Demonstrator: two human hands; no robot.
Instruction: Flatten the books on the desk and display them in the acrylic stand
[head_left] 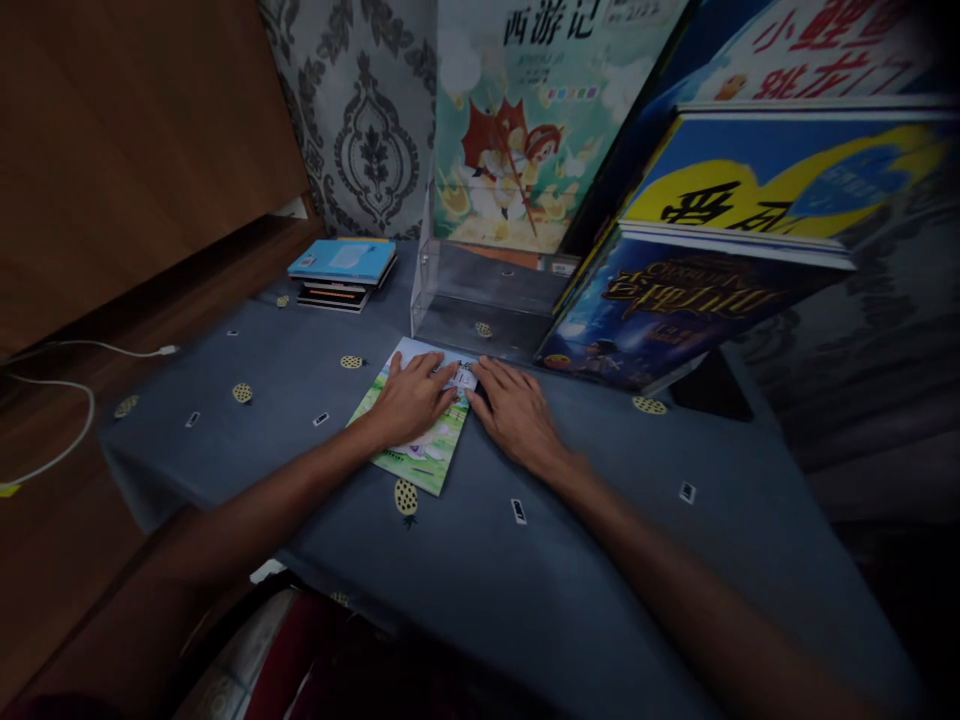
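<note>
A thin picture book [427,455] with a green and pale blue cover lies closed and flat on the table. Across the middle of its cover rests my left hand [414,398], palm down with the fingers stretched out. My right hand [517,408] lies flat at the book's upper right edge, its fingertips and thumb touching that edge. Neither hand grips anything. Part of the cover's title and picture is hidden under my left hand.
Behind the book stands a clear acrylic rack [472,310] holding upright books, among them a green one [517,150] and a dark blue one [675,300]. A small book stack [345,265] sits back left on the grey patterned tablecloth [555,590]. A white cable [90,400] hangs left.
</note>
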